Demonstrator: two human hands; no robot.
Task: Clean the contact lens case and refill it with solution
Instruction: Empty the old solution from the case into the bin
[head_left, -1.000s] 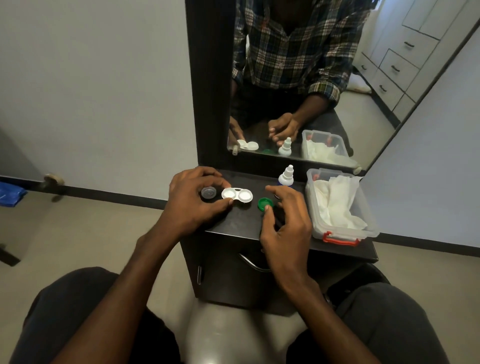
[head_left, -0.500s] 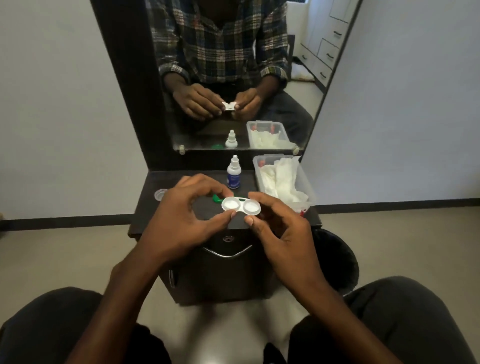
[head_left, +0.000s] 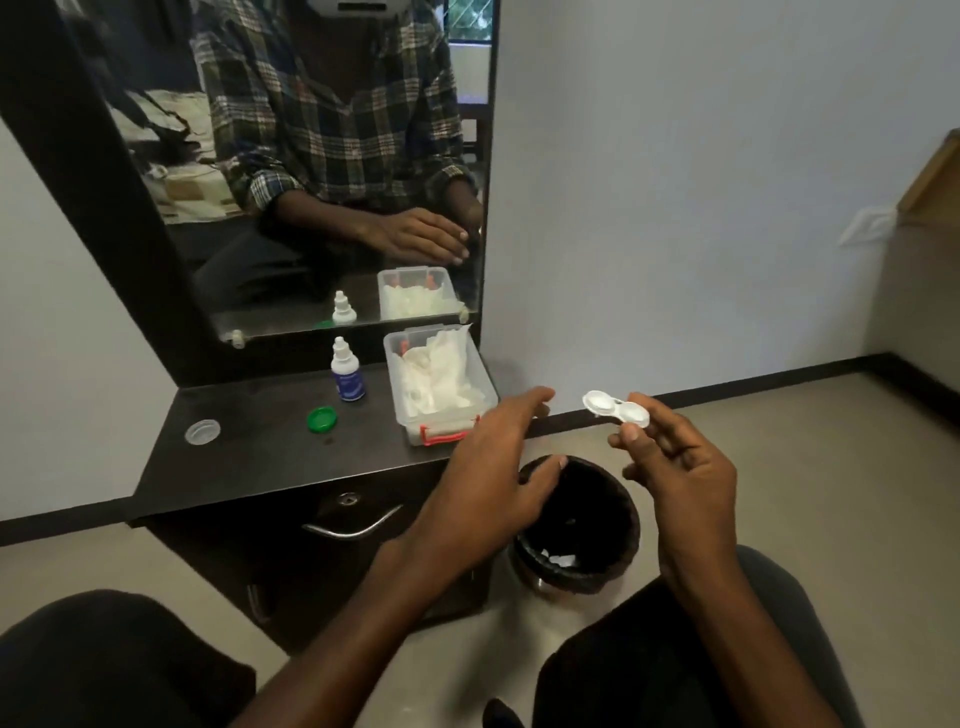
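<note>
My right hand (head_left: 680, 467) pinches the white two-well contact lens case (head_left: 615, 409) by its right well, holding it in the air to the right of the dark dresser top (head_left: 260, 457), above and right of the black waste bin (head_left: 576, 525). Both wells are uncapped. My left hand (head_left: 493, 473) hovers with fingers spread over the bin's left rim and holds nothing. The solution bottle (head_left: 347, 371) with its blue label stands upright at the back of the top. A green cap (head_left: 322, 419) and a clear cap (head_left: 202, 432) lie loose on the top.
A clear plastic box (head_left: 441, 431) with red clips, holding white tissues (head_left: 436, 379), sits at the right edge of the dresser top. A mirror (head_left: 311, 156) rises behind it. A drawer handle (head_left: 353, 527) is below. My knees fill the bottom of the view.
The case has moved right, off the dresser to above the bin; my left hand has let go of it and now only my right hand holds it. The view has swung right.
</note>
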